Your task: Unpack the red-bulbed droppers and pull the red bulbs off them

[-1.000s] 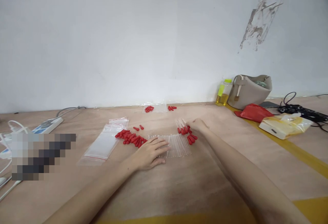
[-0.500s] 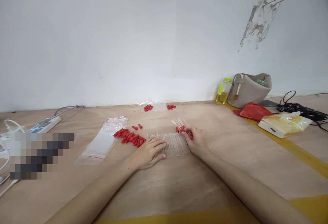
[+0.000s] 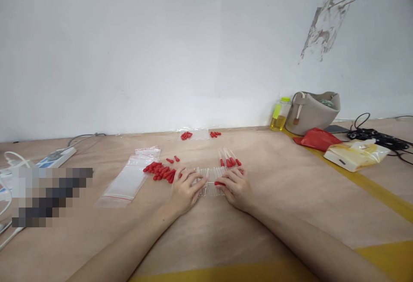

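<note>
Between my hands, a clear glass dropper tube point(image 3: 211, 183) lies level, its right end at a red rubber bulb point(image 3: 220, 183). My left hand point(image 3: 187, 189) pinches the tube's left part. The bulb is gripped in the fingers of my right hand point(image 3: 238, 187). Under both hands is a row of clear glass tubes point(image 3: 206, 192), partly covered by the fingers. Just beyond my right hand lie several droppers with red bulbs point(image 3: 230, 161), tips pointing away. A pile of loose red bulbs point(image 3: 159, 172) sits beside my left hand.
Clear zip bags point(image 3: 124, 183) lie left of the pile. More red bulbs point(image 3: 186, 135) rest near the wall. At the right stand a bottle of yellow liquid point(image 3: 279, 116), a grey bag point(image 3: 311, 114), a red pouch point(image 3: 318, 139) and a tissue pack point(image 3: 353, 157). A power strip point(image 3: 60, 157) is far left.
My right hand has come left and nearer from the droppers, now with a red bulb. My left hand has lifted a tube from the row. The droppers at the back are uncovered.
</note>
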### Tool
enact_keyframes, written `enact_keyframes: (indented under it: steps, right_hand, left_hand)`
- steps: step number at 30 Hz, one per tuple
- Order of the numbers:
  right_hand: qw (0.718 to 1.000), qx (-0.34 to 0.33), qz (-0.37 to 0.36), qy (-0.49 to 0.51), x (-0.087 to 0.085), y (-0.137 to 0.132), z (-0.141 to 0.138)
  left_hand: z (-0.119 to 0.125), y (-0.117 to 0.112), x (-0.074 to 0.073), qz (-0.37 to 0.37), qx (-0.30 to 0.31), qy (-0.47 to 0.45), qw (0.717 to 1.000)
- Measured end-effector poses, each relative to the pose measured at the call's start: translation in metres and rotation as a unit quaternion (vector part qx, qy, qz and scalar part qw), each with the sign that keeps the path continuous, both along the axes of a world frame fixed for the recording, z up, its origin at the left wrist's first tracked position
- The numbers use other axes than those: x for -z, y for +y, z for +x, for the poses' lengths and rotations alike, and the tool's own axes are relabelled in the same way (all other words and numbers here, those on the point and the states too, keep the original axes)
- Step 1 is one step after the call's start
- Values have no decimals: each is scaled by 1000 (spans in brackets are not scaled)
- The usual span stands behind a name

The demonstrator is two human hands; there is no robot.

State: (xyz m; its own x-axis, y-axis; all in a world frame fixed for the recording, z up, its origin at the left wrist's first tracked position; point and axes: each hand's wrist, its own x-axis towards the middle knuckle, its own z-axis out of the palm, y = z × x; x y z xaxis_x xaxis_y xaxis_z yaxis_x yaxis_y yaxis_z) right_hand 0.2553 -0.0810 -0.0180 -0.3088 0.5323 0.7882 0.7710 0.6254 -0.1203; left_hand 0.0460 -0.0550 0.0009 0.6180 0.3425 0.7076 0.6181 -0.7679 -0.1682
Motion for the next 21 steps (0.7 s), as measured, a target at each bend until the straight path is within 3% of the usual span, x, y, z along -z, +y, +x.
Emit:
enact_keyframes:
  steps: [7, 16, 19, 21]
  right_hand:
    - [998, -18, 37, -54, 2, -5, 6]
    - [987, -36, 30, -151, -2, -7, 16]
    - [987, -42, 27, -154, -3, -7, 23]
    - [993, -12, 28, -111, -6, -4, 32]
  left_hand:
    - [1, -5, 7, -7, 5, 16, 1000]
    - [0, -10, 7, -3, 13, 18, 1000]
    - [-6, -6, 9, 0, 23, 18, 1000]
    - [-15, -1, 10, -5, 14, -17, 1000]
